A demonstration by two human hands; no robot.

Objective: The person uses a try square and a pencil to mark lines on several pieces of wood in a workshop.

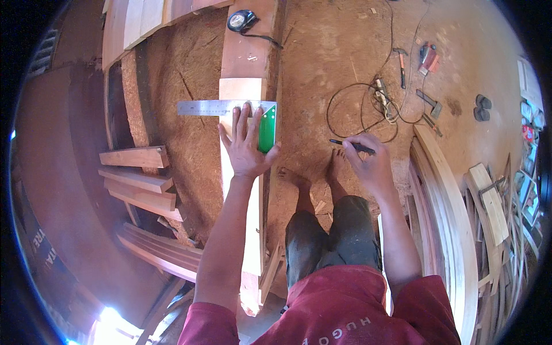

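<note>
A try square with a metal blade [201, 107] and a green stock [267, 132] lies across a pale plank [251, 230]. My left hand [247, 144] rests flat on it, fingers spread over the blade and thumb beside the stock. The plank lies lengthwise on a darker beam [246, 57], and the blade sticks out past its left edge. In my right hand [371, 164], held above the floor to the right of the plank, is a dark pen [357, 148] gripped between thumb and fingers. Its tip points left, apart from the wood.
A tape measure [241, 20] sits at the beam's far end. On the dirt floor lie a coiled cable [362, 112], a hammer [402, 66], a red power tool [428, 58], a hatchet [429, 103] and slippers [482, 107]. Long boards [451, 230] stack at right; cut timbers [138, 179] at left.
</note>
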